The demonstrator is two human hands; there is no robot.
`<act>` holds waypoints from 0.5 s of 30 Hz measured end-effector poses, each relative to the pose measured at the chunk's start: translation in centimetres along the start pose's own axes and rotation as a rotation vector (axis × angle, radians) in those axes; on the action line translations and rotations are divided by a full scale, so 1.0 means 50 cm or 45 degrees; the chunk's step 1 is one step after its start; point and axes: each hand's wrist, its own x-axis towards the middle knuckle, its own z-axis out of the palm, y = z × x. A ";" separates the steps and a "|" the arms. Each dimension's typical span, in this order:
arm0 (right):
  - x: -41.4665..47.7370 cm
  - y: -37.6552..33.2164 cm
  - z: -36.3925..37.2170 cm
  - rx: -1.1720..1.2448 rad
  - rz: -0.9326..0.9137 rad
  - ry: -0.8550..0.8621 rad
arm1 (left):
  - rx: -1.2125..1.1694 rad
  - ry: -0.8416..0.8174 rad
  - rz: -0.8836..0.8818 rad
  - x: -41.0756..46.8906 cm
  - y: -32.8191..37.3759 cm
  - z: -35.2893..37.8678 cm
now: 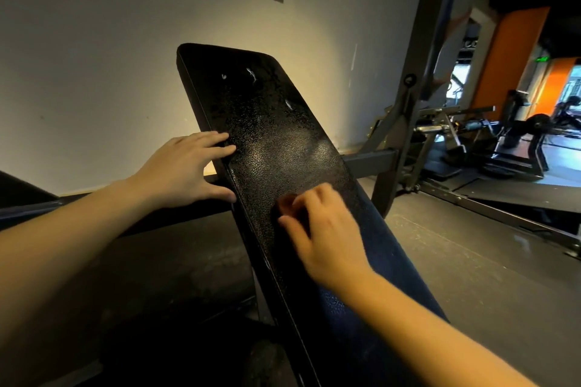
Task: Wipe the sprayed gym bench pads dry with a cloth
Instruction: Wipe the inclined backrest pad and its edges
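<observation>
A: Head view, nearest first: the right hand [317,229] lies on the lower middle of the bench pad [276,141], fingers curled and smeared by motion blur.

B: Does it have the cloth?

A: I cannot tell. A reddish patch [287,203] shows at the fingertips, and a dark blue band [386,261] runs along the pad's right side beneath the wrist. Either could be cloth; neither is clear.

B: And the other hand?

A: The left hand [185,170] rests on the pad's left edge, fingers straight across the top face and thumb against the side. It holds nothing and looks like a brace.

B: How far along is the wiping?

A: Partway, I judge. The stretch of pad between the two hands looks smooth, as if dried. Above it the surface is speckled with fine spray, and white droplets [251,75] sit near the top end, so that part is left. The lower end is in shadow and unreadable.

B: Beyond that?

A: A grey steel frame [415,78] is right of the pad, with a pale wall [94,72] behind. Other gym machines [518,135] stand well apart at the far right.
</observation>
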 end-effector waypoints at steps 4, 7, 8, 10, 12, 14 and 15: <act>-0.027 -0.001 0.013 -0.133 -0.044 -0.010 | 0.007 0.024 0.011 0.001 -0.002 0.005; -0.053 0.050 0.004 -0.197 -0.199 -0.069 | -0.012 0.019 0.004 -0.001 -0.002 0.005; -0.064 0.088 0.000 -0.216 -0.197 -0.091 | -0.013 0.016 0.007 -0.001 -0.002 0.006; -0.074 0.181 -0.016 -0.189 0.071 -0.077 | -0.016 0.024 0.011 -0.001 -0.002 0.008; -0.070 0.249 -0.033 -0.141 0.446 -0.011 | -0.019 0.022 0.009 -0.001 -0.001 0.007; -0.064 0.232 -0.022 -0.133 0.505 0.071 | -0.026 0.016 0.003 0.000 0.000 0.009; -0.065 0.189 -0.006 -0.114 0.439 0.091 | -0.029 0.016 0.003 0.000 -0.001 0.009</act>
